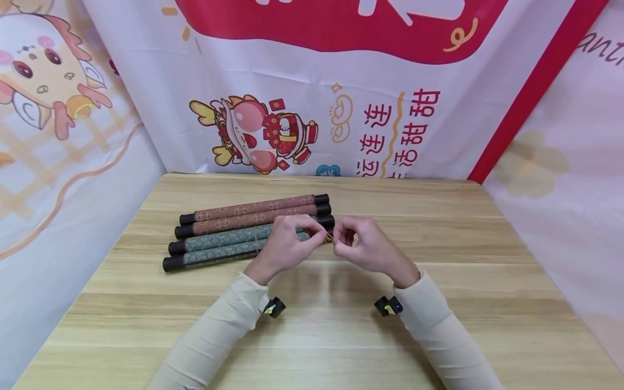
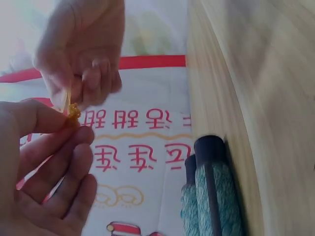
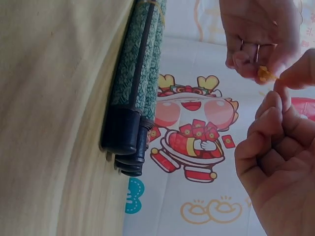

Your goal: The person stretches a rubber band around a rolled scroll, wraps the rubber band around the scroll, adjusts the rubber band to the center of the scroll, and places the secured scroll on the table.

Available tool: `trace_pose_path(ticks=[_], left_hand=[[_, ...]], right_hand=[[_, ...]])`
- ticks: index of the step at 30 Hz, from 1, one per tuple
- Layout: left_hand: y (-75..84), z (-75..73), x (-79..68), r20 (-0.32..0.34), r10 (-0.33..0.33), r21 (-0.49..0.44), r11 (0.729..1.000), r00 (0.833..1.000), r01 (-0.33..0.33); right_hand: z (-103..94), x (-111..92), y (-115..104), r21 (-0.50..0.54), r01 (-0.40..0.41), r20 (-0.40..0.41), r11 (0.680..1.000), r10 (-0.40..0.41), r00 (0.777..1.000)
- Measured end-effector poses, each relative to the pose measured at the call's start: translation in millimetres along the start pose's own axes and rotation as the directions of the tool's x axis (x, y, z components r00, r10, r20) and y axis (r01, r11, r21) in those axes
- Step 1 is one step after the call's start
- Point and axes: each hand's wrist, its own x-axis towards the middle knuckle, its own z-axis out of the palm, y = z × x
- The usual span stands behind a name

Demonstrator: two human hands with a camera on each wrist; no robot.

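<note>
Between my two hands is a thin yellow rubber band (image 2: 74, 112), bunched into a small knot with a strand drawn out of it. My left hand (image 1: 288, 244) pinches the knotted end between thumb and forefinger. On the other side, my right hand (image 1: 366, 245) pinches the strand with its thumb and forefinger, its other fingers curled. Both hands are raised close together over the right ends of the rolled scrolls. Two green patterned scrolls (image 1: 219, 240) lie side by side, with a thin band (image 1: 256, 238) around them. My left hand hides part of them in the head view.
Beyond the green scrolls lie two reddish-brown scrolls (image 1: 248, 211) with black end knobs. All rest on a wooden table (image 1: 439, 336). A printed cloth (image 1: 170, 97) hangs behind the table's back edge, and more cloth (image 1: 551, 162) flanks the sides.
</note>
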Motion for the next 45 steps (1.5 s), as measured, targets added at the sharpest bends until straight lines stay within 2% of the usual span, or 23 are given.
trace_pose_path(ticks=[2, 4, 7, 9, 10, 11, 13, 17, 19, 21, 26, 34, 40, 45], left_hand=[[-0.7, -2.2, 0.5, -0.036, 0.065, 0.085, 0.994, 0.997, -0.062], [-2.1, -5.7, 0.9, -0.062, 0.144, 0.211, 0.969, 0.988, -0.128], [-3.2, -10.9, 1.4, -0.068, 0.254, 0.414, 0.887, 0.965, -0.205], [-3.0, -11.4, 1.3, -0.038, 0.304, 0.489, 0.837, 0.952, -0.247], [-2.2, -10.7, 1.4, -0.021, 0.319, 0.498, 0.825, 0.947, -0.267], [-1.2, -9.3, 1.4, -0.003, 0.326, 0.490, 0.825, 0.945, -0.283], [0.7, -5.2, 1.1, 0.023, 0.314, 0.437, 0.851, 0.949, -0.292], [1.0, 1.7, -0.5, 0.001, 0.207, 0.313, 0.929, 0.978, -0.197], [-0.6, 3.1, -1.4, -0.019, 0.160, 0.271, 0.951, 0.987, -0.149], [-1.5, 3.8, -1.6, -0.025, 0.141, 0.237, 0.963, 0.990, -0.131], [-0.1, 4.5, -0.5, 0.002, 0.156, 0.203, 0.967, 0.988, -0.153], [3.0, 4.1, -0.7, 0.064, 0.159, 0.239, 0.956, 0.985, -0.170], [2.1, 4.2, -0.8, 0.105, 0.125, 0.254, 0.956, 0.987, -0.148], [1.4, 4.4, -1.4, 0.106, 0.112, 0.249, 0.959, 0.988, -0.135]], right_hand=[[-2.5, -1, -2, -0.021, 0.020, -0.003, 1.000, -0.020, 1.000], [-5.5, -2, -3, -0.028, 0.039, -0.005, 0.999, -0.040, 0.999], [-8.9, -2, -5, -0.035, 0.066, 0.003, 0.997, -0.066, 0.998], [-9.2, -2, -5, -0.034, 0.072, 0.016, 0.997, -0.072, 0.997], [-8.8, -1, -5, -0.033, 0.069, 0.020, 0.997, -0.068, 0.997], [-8.2, -1, -5, -0.029, 0.057, 0.021, 0.998, -0.056, 0.998], [-6.7, 0, -3, -0.015, 0.021, 0.011, 1.000, -0.021, 1.000], [-5.6, 0, 1, 0.013, -0.063, -0.039, 0.998, 0.064, 0.997], [-5.9, 0, 2, 0.023, -0.080, -0.053, 0.997, 0.081, 0.995], [-5.4, 0, 3, 0.029, -0.072, -0.048, 0.997, 0.073, 0.996], [-0.6, 2, 3, 0.013, -0.011, -0.011, 1.000, 0.011, 1.000], [2.7, 3, 4, -0.032, 0.062, 0.000, 0.998, -0.062, 0.998], [4.7, 3, 5, -0.092, 0.077, 0.034, 0.993, -0.074, 0.997], [5.7, 4, 7, -0.112, 0.087, 0.046, 0.990, -0.082, 0.996]])
